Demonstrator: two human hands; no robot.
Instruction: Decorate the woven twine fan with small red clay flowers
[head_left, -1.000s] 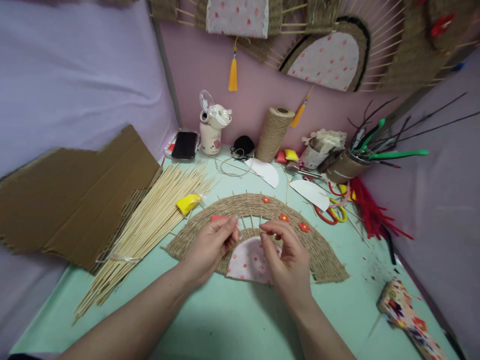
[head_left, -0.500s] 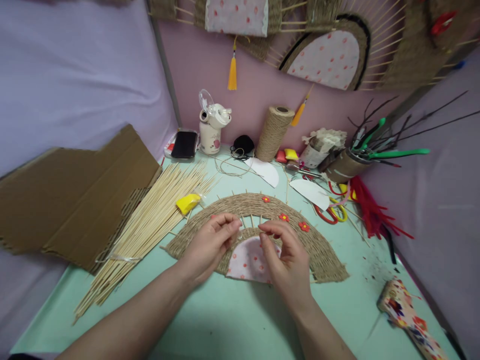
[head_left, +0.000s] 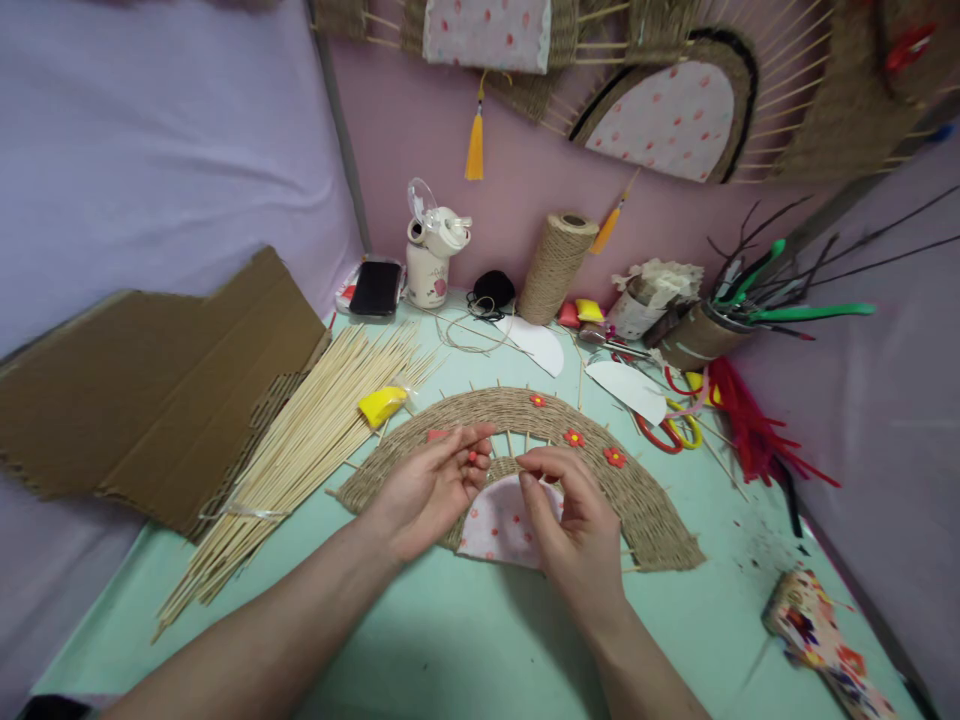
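Observation:
My left hand (head_left: 431,490) is turned partly palm up over the left half of a woven twine fan (head_left: 660,510). A tiny red ball (head_left: 472,457), seemingly of modelling clay, rests in its curled fingers. My right hand (head_left: 574,520) hovers over the fan's middle, thumb and index finger pinched; whatever may be between them is too small to make out. Red flowers with yellow centres, one of them a clay-like flower (head_left: 574,438), sit on the fan's weave. A dotted white fabric half-circle (head_left: 495,525) covers its inner part. Behind my left fingers, a red piece (head_left: 437,435) partly shows.
Left of the fan lie a bundle of thin sticks (head_left: 292,470), a yellow clay packet (head_left: 382,406) and cardboard (head_left: 165,390). Behind stand a twine spool (head_left: 559,268) and a white bottle (head_left: 429,270). Scissors (head_left: 686,430) and a tool holder (head_left: 705,335) are at right.
My left hand has rolled more palm up and its thumb has come away, so the red ball now shows. My right hand keeps its pinch. The whole view has shifted slightly.

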